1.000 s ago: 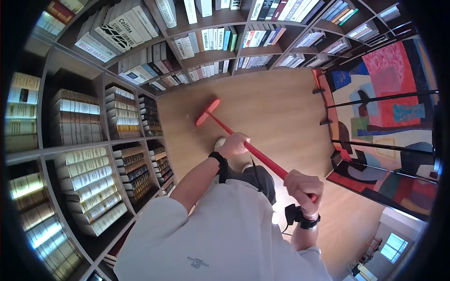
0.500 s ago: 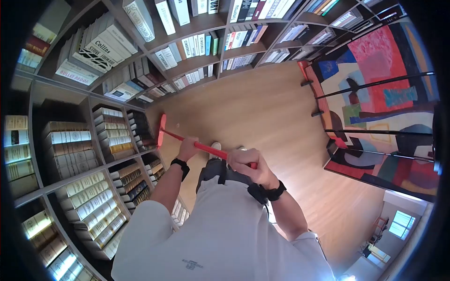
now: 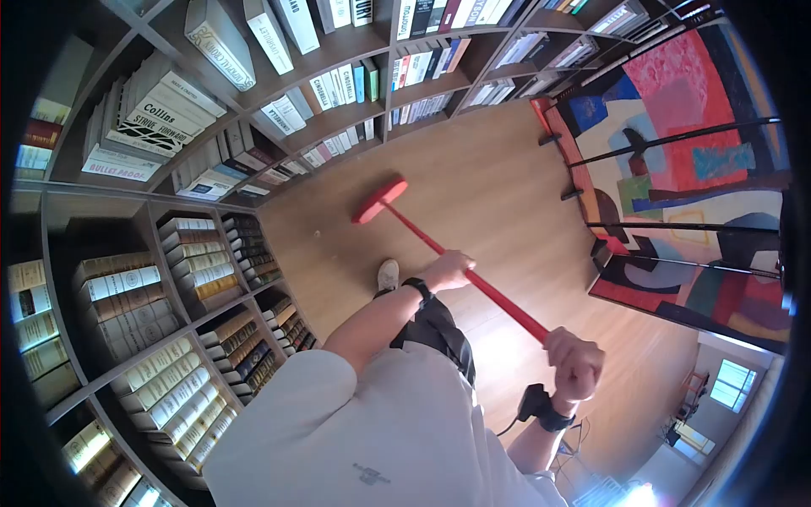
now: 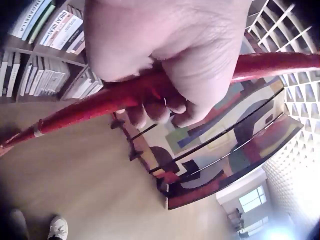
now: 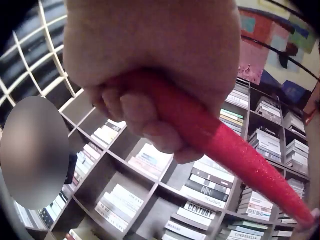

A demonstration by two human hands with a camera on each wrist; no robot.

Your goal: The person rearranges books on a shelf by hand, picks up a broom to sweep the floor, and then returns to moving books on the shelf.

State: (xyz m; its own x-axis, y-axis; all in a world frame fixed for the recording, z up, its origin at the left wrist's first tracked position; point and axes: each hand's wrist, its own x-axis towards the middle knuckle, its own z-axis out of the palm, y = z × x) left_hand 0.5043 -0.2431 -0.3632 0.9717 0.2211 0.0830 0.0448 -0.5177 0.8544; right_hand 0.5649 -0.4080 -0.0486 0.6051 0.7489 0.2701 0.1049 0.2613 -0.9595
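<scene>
A red push broom slants across the head view, its long head out over the wooden floor ahead of the feet. Partway down the handle, my left hand grips it; the left wrist view shows the fingers wrapped about the red shaft. Around the upper end of the handle my right hand is closed, with the fingers curled under the shaft in the right wrist view. The bristles are hidden from above. Small pale specks lie on the floor left of the broom head.
Bookshelves full of books stand along the left, and more shelves curve across the front. A colourful painted folding screen stands at the right on dark feet. One shoe shows below the left forearm.
The broom head swung left to the foot of the left shelves half a second ago, and is now back to the right. Both hands moved with it, keeping their hold.
</scene>
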